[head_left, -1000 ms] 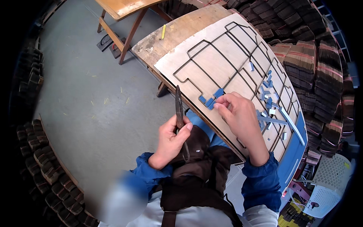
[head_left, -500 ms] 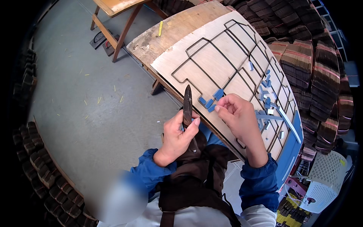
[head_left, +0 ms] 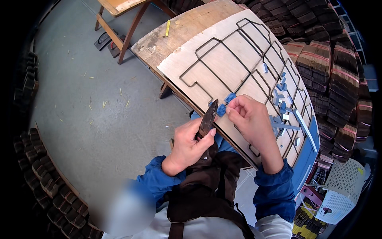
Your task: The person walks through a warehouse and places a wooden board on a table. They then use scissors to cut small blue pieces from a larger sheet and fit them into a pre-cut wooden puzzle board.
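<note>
Pliers [head_left: 208,118] had swung right, tip now touching the blue rubber piece [head_left: 221,110]. Left hand [head_left: 190,145] gripped the pliers' handles; right hand [head_left: 247,116] fingers pinched the piece at the die board's [head_left: 223,59] near edge.

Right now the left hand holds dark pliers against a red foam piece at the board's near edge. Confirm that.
Not quite: the foam piece is blue, not red. The head view shows the left hand holding the dark pliers against it at the near edge of the board.
</note>
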A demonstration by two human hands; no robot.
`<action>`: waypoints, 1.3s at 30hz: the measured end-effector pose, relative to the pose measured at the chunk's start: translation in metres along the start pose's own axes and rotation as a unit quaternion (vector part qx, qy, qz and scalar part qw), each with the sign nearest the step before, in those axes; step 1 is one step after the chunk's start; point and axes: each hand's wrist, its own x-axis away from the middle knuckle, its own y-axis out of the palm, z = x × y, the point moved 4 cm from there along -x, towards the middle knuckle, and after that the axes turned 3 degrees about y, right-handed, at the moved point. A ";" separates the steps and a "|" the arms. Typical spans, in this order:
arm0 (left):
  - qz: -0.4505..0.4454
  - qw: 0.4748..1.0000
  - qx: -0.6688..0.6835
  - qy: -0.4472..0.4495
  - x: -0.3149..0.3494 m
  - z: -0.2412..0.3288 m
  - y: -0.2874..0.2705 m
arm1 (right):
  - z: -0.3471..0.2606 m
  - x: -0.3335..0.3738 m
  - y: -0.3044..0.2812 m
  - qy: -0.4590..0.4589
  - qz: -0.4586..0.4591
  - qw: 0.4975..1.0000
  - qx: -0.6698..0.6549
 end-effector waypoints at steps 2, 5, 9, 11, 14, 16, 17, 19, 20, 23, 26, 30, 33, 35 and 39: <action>-0.014 1.000 -0.016 0.021 -0.001 0.000 0.002 | -0.001 0.001 0.000 -0.009 0.006 1.000 0.021; -0.005 0.999 -0.016 0.028 -0.004 0.003 0.006 | -0.003 0.003 0.001 -0.029 0.018 0.998 0.052; 0.012 0.999 -0.009 -0.044 0.003 0.002 -0.001 | -0.005 0.005 -0.009 -0.067 0.028 0.996 0.054; 0.047 0.998 0.017 -0.040 0.005 -0.006 -0.011 | -0.007 0.004 -0.017 -0.124 0.029 0.988 0.087; 0.077 0.995 0.024 -0.052 0.011 -0.013 -0.024 | -0.016 0.002 -0.018 -0.249 0.026 0.953 0.169; 0.087 0.993 0.031 -0.076 0.015 -0.018 -0.029 | -0.023 0.000 -0.017 -0.300 0.016 0.935 0.188; 0.082 0.993 0.025 -0.083 0.016 -0.017 -0.030 | -0.024 -0.001 -0.018 -0.300 0.015 0.933 0.197; 0.086 0.990 0.038 -0.103 0.021 -0.019 -0.031 | -0.024 -0.003 -0.019 -0.300 0.011 0.930 0.214; 0.087 0.989 0.044 -0.113 0.023 -0.020 -0.030 | -0.022 -0.002 -0.018 -0.276 0.012 0.937 0.213; 0.087 0.990 0.042 -0.105 0.025 -0.022 -0.029 | -0.016 0.005 -0.013 -0.202 0.016 0.958 0.201; 0.086 0.990 0.049 -0.100 0.022 -0.019 -0.024 | -0.012 0.012 -0.008 -0.125 0.015 0.980 0.155; 0.074 0.989 0.065 -0.111 0.022 -0.019 -0.023 | -0.006 0.008 -0.005 -0.080 0.013 0.993 0.085; 0.093 0.988 0.066 -0.106 0.024 -0.023 -0.022 | -0.004 0.006 -0.002 -0.098 0.026 0.991 0.084; 0.090 0.988 0.066 -0.108 0.025 -0.022 -0.020 | -0.005 0.008 0.001 -0.121 0.044 0.987 0.096; 0.090 0.987 0.069 -0.111 0.025 -0.021 -0.014 | -0.002 0.016 0.008 -0.222 0.113 0.955 0.159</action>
